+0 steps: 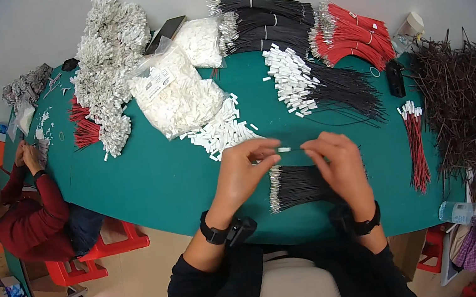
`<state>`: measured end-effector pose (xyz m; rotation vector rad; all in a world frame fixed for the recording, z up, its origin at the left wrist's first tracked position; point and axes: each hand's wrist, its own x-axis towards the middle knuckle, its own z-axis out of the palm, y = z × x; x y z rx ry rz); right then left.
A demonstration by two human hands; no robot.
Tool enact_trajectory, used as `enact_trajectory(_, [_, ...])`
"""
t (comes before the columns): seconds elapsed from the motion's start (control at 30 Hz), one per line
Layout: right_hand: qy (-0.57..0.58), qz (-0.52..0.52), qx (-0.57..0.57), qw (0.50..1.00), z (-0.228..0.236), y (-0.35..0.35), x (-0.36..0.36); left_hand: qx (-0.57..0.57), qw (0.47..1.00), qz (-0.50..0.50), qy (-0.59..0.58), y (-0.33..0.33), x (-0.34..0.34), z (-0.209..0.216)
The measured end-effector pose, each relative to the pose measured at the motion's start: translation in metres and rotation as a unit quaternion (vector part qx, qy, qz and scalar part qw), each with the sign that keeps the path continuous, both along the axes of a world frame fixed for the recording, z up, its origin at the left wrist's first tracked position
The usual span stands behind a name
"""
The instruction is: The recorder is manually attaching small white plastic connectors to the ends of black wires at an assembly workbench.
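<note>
Connector (284,149), a small white plastic piece, is held above the near edge of the green table (155,182), pinched at the fingertips of the left hand (242,170) and met from the other side by the right hand (337,159); both hands are closed together on it, with a thin black wire seemingly fed in by the right, though the join itself is too small to make out. From the left edge, a seated person in a red top (27,217) is seen at work with both hands raised. Further along, heaps of grey-white finished pieces (108,63) and a clear bag of white connectors (174,93) are piled toward the far edge, with loose white connectors (222,132) spilled just beyond the left hand. A bundle of black wires (299,185) is laid directly under the hands, its stripped ends pointed left. Red wire bundles (354,32) and a dark tangle of wires (464,93) are stacked toward the right edge. For a clean fit, the connector is best kept steady and square by the left fingertips while the wire end is pushed straight in, not at an angle.
</note>
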<state>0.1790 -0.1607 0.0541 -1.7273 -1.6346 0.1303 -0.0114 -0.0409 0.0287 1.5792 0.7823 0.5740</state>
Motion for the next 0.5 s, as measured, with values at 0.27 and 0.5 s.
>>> enact_trajectory(0.27, [-0.146,0.008,-0.024,0.989,-0.004,0.013,0.03,0.436,0.872,0.001,0.222,0.069,0.022,-0.038])
enact_trajectory(0.5, [-0.035,0.117,-0.163,0.979,-0.038,-0.002,-0.006,0.452,0.855,-0.044,0.251,0.081,0.033,-0.051])
